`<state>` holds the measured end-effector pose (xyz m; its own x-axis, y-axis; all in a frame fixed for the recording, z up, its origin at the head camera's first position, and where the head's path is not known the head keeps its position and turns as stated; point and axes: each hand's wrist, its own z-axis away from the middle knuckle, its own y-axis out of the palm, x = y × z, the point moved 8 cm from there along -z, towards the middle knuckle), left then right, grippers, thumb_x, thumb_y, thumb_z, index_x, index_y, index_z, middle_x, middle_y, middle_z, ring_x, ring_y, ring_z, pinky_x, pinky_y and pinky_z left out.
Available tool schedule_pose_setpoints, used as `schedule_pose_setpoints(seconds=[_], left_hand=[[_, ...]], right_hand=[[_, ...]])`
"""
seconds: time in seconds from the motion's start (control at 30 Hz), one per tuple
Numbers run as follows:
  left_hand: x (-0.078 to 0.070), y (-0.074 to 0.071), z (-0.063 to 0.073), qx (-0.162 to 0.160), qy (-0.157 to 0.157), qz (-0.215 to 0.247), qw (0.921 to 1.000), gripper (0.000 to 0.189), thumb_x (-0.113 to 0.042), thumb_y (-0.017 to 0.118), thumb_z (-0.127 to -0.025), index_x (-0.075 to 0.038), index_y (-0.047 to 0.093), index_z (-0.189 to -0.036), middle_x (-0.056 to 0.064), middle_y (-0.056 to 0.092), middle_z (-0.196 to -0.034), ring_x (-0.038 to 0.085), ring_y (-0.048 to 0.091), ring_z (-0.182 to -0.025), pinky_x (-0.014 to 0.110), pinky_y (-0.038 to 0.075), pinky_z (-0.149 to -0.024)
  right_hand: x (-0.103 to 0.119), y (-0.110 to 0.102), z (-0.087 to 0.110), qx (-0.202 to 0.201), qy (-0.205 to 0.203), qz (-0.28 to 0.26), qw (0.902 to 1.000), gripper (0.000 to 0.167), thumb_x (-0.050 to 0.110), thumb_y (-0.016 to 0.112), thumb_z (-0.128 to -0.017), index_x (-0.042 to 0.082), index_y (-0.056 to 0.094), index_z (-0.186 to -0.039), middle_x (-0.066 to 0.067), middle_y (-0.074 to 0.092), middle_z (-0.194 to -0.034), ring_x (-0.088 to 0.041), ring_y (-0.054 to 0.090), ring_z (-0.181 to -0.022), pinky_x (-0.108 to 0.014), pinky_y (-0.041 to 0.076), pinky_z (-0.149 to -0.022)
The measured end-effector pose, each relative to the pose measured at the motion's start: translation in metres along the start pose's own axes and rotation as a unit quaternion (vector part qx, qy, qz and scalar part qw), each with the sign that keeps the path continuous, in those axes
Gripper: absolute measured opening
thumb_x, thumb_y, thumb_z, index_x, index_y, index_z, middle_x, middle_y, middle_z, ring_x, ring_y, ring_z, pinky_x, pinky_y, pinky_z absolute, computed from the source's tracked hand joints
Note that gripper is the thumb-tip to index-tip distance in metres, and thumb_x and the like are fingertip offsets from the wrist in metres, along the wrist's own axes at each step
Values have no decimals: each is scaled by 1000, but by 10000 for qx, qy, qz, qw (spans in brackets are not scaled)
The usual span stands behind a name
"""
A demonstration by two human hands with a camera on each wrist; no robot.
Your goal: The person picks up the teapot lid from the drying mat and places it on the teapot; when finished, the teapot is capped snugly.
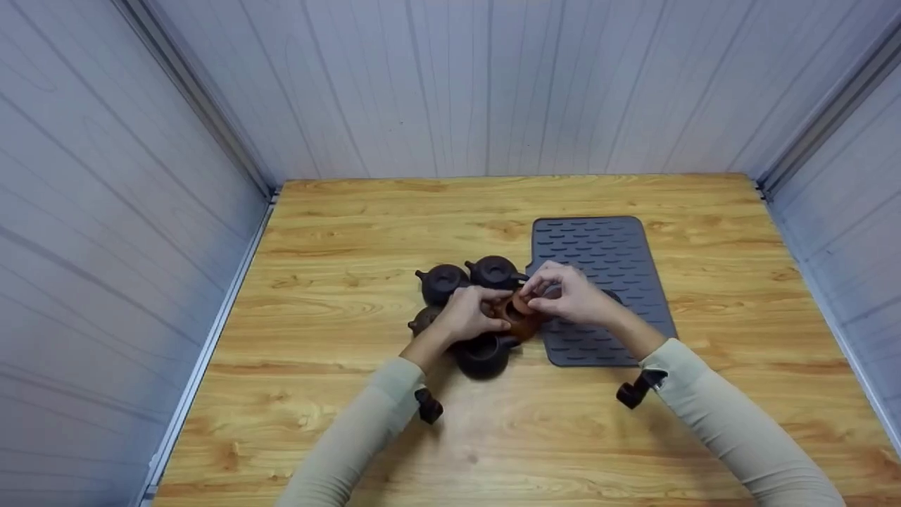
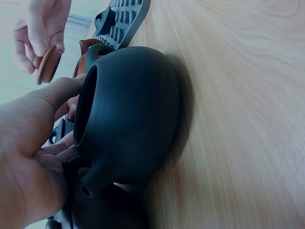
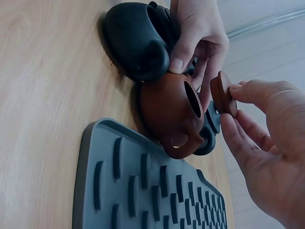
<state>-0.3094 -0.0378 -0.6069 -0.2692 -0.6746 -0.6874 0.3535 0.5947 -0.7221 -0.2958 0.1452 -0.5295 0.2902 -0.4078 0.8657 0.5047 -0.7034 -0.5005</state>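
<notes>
A reddish-brown clay teapot (image 3: 167,107) stands uncovered beside the drying mat, its round mouth visible in the right wrist view. My left hand (image 1: 466,315) steadies it, thumb on the near side of its body and fingers on the far side. Just above the mouth, my right hand (image 1: 574,299) pinches the matching brown lid (image 3: 222,94) by its knob, tilted on edge. Right beside the brown pot, a black teapot without a lid (image 2: 133,114) stands under my left wrist.
Two lidded dark teapots, one at the left (image 1: 443,282) and one behind (image 1: 493,271), stand close by. Another dark pot (image 1: 422,320) is partly hidden by my left hand. The grey ribbed mat (image 1: 591,239) lies at right, with a dark lid (image 2: 106,21) on it.
</notes>
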Motion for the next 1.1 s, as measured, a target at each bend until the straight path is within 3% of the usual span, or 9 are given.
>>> schedule_pose_setpoints(seconds=[0.13, 0.27, 0.73, 1.1], left_hand=[[-2, 0, 1, -11, -17, 8, 10000, 61, -36, 97, -91, -32, 76, -149, 0, 85, -133, 14, 75, -107, 38, 61, -102], [-3, 1, 0, -44, 62, -38, 10000, 61, -35, 97, -90, -29, 77, -148, 0, 87, -125, 13, 75, -104, 37, 62, -99], [-5, -1, 1, -34, 81, 58, 9999, 60, -32, 97, -90, -25, 77, -147, 1, 87, -126, 19, 79, -119, 42, 62, -108], [-7, -1, 2, -18, 99, 169, 9998, 60, -31, 96, -91, -22, 77, -148, 3, 87, -127, 20, 81, -120, 42, 62, -109]], right_hand=[[-2, 3, -2, -14, -5, -16, 10000, 16, 12, 80, -105, 7, 83, -121, -18, 70, -126, -30, 67, -121, -44, 64, -102], [-3, 5, -3, -70, -25, 39, 10000, 16, 14, 82, -105, 8, 83, -120, -17, 70, -125, -27, 66, -120, -39, 63, -101], [-12, 13, -5, -166, 90, 347, 9992, 15, 14, 85, -102, 13, 87, -116, -15, 74, -122, -28, 70, -115, -42, 61, -97], [-15, 19, -6, -214, -35, 295, 9993, 15, 11, 84, -101, 7, 86, -116, -19, 72, -119, -26, 69, -107, -27, 57, -91]])
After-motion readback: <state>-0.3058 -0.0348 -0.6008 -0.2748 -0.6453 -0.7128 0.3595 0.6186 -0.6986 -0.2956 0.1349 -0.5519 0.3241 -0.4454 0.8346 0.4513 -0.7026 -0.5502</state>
